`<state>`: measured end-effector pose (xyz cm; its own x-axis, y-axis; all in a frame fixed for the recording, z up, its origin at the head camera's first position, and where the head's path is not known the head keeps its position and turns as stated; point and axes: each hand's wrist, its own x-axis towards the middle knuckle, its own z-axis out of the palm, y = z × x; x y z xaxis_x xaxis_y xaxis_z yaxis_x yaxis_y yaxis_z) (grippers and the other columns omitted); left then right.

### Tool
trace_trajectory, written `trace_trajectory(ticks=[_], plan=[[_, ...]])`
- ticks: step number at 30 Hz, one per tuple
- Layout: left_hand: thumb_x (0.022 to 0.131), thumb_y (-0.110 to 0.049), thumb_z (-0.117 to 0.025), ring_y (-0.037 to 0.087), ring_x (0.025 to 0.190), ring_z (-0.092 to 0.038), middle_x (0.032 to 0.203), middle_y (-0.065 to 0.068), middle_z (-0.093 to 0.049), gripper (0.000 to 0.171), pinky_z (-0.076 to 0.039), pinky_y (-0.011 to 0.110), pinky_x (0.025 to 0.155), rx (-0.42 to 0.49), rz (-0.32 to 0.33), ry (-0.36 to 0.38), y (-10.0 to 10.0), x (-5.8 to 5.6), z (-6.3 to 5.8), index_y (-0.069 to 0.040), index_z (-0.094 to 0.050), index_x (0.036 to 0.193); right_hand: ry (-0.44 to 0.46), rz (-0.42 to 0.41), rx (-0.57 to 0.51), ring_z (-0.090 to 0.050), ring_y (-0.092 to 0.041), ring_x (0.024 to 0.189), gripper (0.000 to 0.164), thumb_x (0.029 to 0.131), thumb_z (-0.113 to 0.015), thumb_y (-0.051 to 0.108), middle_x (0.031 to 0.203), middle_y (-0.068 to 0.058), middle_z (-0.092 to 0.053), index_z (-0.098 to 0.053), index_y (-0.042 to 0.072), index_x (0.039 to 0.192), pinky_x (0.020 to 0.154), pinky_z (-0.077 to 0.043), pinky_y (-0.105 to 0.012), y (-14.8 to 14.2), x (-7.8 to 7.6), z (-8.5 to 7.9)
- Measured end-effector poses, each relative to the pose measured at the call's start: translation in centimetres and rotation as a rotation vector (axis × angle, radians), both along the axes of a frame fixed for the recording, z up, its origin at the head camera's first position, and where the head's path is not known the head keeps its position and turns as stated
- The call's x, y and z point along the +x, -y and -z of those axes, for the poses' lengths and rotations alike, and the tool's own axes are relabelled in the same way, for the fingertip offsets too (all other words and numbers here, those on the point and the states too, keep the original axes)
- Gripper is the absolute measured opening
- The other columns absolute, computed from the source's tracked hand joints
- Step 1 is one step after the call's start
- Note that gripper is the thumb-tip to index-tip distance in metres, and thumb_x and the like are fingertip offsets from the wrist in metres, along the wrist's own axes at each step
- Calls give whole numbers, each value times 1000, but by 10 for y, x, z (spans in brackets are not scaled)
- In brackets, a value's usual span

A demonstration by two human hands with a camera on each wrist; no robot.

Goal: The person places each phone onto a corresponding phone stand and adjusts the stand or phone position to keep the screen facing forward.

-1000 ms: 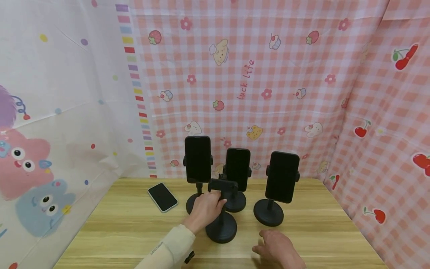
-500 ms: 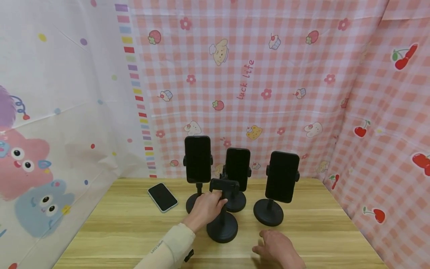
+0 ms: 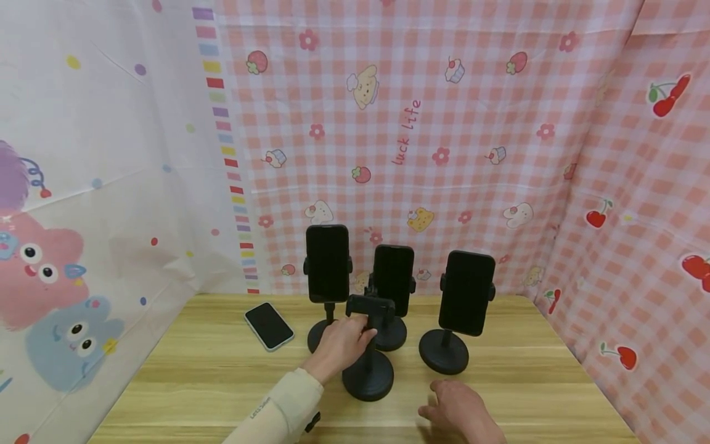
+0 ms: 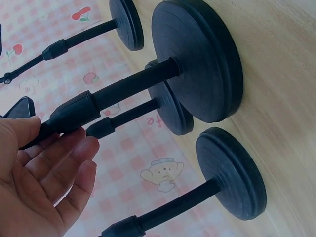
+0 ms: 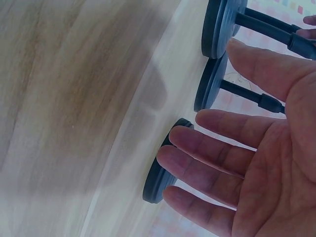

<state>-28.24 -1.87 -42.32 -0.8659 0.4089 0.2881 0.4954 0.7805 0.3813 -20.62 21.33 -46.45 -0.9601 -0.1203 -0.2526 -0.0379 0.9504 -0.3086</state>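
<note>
My left hand (image 3: 341, 346) grips the upper pole of a black phone stand (image 3: 368, 377), just below its phone clamp (image 3: 371, 304), which holds no phone. In the left wrist view, thumb and fingers pinch the thin upper rod above the collar (image 4: 76, 112), and the round base (image 4: 197, 59) is upright on the table. My right hand (image 3: 459, 408) hovers over the table to the right of this stand. Its fingers (image 5: 207, 173) are spread and relaxed in the right wrist view, with nothing in the palm.
Behind stand three black stands bearing dark-screened phones: a left phone (image 3: 328, 264), a middle phone (image 3: 392, 280) and a right phone (image 3: 467, 293). Another phone (image 3: 269, 325) lies flat at the left on the wooden table (image 3: 194, 376). A patterned curtain (image 3: 471, 123) encloses the back and sides.
The stand in my left hand has shifted slightly right, and its clamp has tilted so that less of its face shows. The right hand has stayed in place.
</note>
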Motion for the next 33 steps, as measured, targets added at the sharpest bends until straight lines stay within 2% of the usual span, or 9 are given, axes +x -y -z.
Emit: trace_trajectory(ticks=[9,16,23,27,33], plan=[[92,-32,-62,12,52,-49,64,-2,-58,20,-38,27,46,-47,-18,-10,1,2,2,-13,-64,86,-32,3,7,-60,-36,97,54,77,-75,39,109,-21,-68,-65,-2,113,86,-49,-58,-2,-3,1],[91,-31,-63,14,62,-60,82,6,-72,23,-50,34,52,-78,-9,-44,3,6,4,-10,-68,99,-37,-7,15,-61,-34,96,56,77,-75,39,110,-22,-68,-65,-3,113,86,-49,-57,-1,-8,-3],[91,-32,-64,13,59,-58,78,4,-72,24,-50,32,49,-95,-10,-59,5,8,7,-11,-67,99,-99,-26,23,-61,-37,98,55,77,-75,39,109,-22,-69,-67,-3,111,86,-49,-57,4,-13,-10],[91,-33,-63,14,62,-60,80,4,-72,29,-52,34,52,-107,-25,-43,7,8,7,-9,-69,106,-120,-37,27,-60,-37,98,54,77,-74,40,108,-22,-69,-67,-3,110,86,-49,-58,8,-18,-13],[90,-33,-64,13,70,-63,84,3,-74,28,-55,35,58,-95,-11,-46,8,8,10,-9,-70,105,-122,-27,31,-61,-35,95,53,77,-75,39,105,-20,-69,-67,-3,109,86,-49,-57,6,-23,-14]])
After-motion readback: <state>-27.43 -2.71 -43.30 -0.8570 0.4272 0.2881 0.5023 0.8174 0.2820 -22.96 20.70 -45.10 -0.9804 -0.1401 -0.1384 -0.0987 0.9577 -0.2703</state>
